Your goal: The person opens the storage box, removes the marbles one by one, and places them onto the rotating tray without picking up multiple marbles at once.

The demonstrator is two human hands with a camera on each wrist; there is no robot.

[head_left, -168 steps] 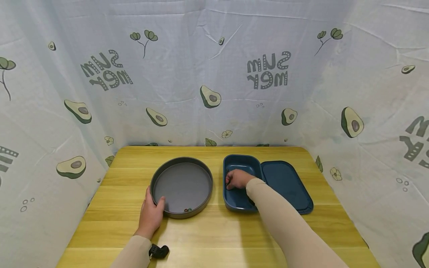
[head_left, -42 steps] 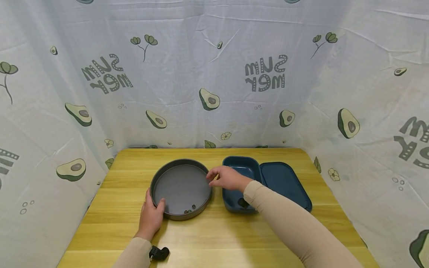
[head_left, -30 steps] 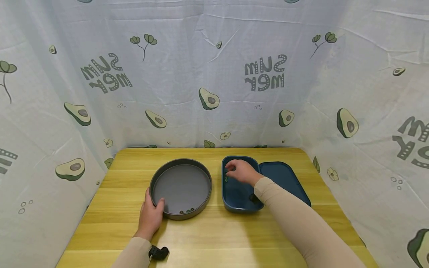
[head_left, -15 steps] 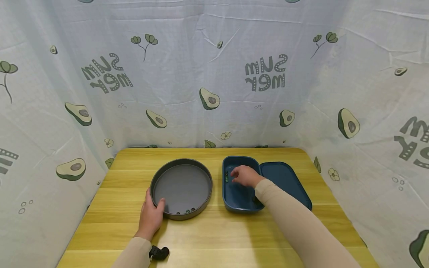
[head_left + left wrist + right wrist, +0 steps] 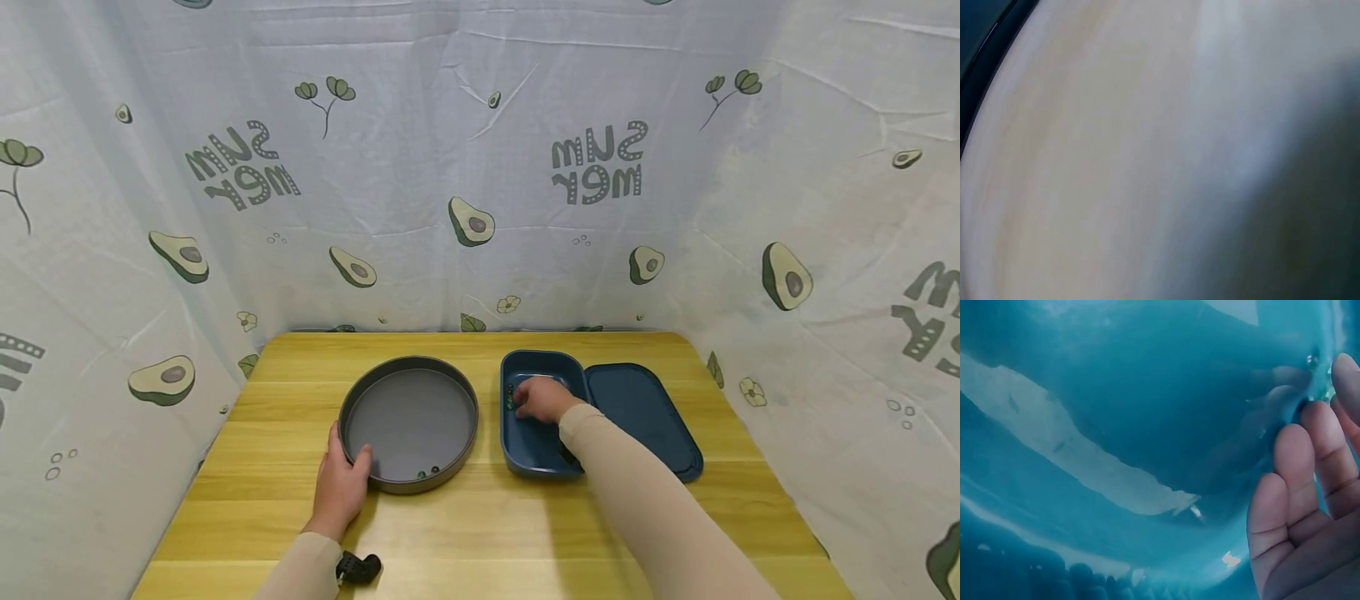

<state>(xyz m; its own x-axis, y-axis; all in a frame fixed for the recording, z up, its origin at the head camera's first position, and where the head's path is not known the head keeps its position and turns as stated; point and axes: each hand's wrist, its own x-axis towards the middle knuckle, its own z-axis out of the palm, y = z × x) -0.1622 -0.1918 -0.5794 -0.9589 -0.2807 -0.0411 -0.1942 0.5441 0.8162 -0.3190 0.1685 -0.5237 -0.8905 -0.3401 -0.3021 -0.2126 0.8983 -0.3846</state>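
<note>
My left hand (image 5: 342,487) grips the left front rim of a round grey cake pan (image 5: 408,408), thumb on the inside and fingers on the outside. Two small marbles (image 5: 428,472) lie along the pan's front inner wall. Inside a deep blue rectangular box (image 5: 536,450), my right hand (image 5: 545,398) reaches toward its left wall, where several green and dark marbles (image 5: 510,397) sit in a row. In the right wrist view, loosely bent fingers (image 5: 1294,453) come right up to the marbles (image 5: 1312,361), with the thumb held apart. Nothing shows pinched between them.
A flat blue lid (image 5: 641,412) lies to the right of the box. A black strapped device (image 5: 360,568) is at my left wrist. The wooden table (image 5: 465,533) ends at a printed curtain (image 5: 405,275). The left wrist view is mostly blurred.
The right hand has gone from the pan's right rim back into the box, then closer to the marbles. One marble rolled left along the pan's front wall, out of sight. The left hand stays put.
</note>
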